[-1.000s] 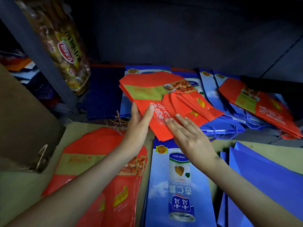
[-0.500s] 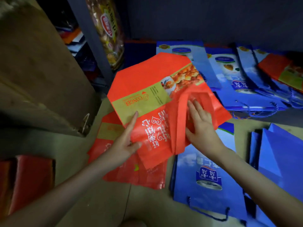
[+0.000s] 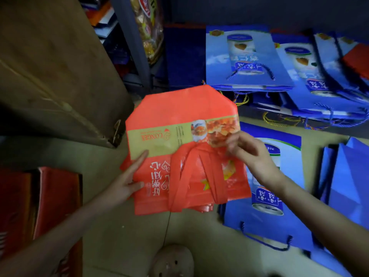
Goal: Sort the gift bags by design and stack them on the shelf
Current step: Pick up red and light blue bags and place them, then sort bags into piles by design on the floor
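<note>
Both hands are gripping the red gift bag (image 3: 179,120): left hand (image 3: 127,182) pinching its edge, right hand (image 3: 253,152) closing on its side.

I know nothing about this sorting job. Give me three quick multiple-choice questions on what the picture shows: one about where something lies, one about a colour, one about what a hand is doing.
1. Where does the blue bag with the can picture, nearest the person, lie?
A. To the right of the red bags
B. Left of the red bags
C. On top of the red bags

2. What colour are the handle straps of the top red bag?
A. Blue
B. Red
C. Yellow

3. What is the left hand doing?
A. Hanging free in the air
B. Gripping a blue bag's cord
C. Resting on the red bags' left edge

Answers: 1 A, the blue bag lies right of the red bags. 2 B, the straps match the bag's red. 3 C, the left hand lies on that edge, thumb on top.
</note>
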A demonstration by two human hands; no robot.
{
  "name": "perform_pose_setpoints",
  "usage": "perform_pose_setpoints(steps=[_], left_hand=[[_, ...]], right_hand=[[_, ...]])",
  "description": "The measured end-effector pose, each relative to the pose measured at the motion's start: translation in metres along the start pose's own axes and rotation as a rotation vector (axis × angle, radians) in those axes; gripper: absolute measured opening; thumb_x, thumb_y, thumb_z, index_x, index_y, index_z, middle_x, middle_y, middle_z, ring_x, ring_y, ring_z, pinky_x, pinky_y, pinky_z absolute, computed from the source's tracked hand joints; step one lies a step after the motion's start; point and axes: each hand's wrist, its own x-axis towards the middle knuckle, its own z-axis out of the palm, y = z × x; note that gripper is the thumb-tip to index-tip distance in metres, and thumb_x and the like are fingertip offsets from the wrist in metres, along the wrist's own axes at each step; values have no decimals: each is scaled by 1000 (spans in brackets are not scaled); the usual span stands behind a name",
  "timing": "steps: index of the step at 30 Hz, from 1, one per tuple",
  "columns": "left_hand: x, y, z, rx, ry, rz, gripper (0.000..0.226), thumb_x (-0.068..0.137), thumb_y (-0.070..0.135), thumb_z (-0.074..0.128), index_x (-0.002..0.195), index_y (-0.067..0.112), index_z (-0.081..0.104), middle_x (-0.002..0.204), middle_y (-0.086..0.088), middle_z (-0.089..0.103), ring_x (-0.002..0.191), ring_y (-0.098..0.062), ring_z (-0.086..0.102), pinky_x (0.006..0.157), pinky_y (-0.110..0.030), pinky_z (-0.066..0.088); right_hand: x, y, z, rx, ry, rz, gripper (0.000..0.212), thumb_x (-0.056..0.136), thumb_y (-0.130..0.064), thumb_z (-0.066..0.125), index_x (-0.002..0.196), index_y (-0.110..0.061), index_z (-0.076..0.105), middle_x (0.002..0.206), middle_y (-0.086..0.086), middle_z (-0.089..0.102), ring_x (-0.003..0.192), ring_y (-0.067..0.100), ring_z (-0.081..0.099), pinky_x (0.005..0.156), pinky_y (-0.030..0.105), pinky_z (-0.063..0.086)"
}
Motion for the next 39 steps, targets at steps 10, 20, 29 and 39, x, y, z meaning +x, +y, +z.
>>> perform_pose_setpoints(steps=[10,20,29,39], left_hand=[[-11,-30,-3,-93,-84,-138,78,69,45,79,133,61,36,150,29,21,140,1,21,111,-20,27],[46,-26,-7,1032,350,-426,74,92,23,55,152,21,12,152,-20,16,135,-38,25,110,-40,24],[119,54,77,1324,322,378,63,82,33,45,142,15,40,149,-21,22,135,-35,27,108,-53,27],[255,158,135,1666,252,392,68,97,23,44,152,13,6,157,-12,16,145,-25,17,117,-42,7]], right_hand=[[-5,88,53,-547,-16,128,101,72,-22,79,147,-29,12,155,21,8,142,37,14,115,44,23],[0,114,66,-834,-439,-3,78,86,-22,63,150,-11,20,157,17,-8,146,32,-8,119,33,1],[41,64,-9,-977,207,-249,69,75,-16,54,141,-8,33,142,21,40,127,34,35,100,49,37],[81,32,-86,-1169,388,-78,90,69,-1,61,150,-13,24,152,18,27,141,36,23,112,49,22]])
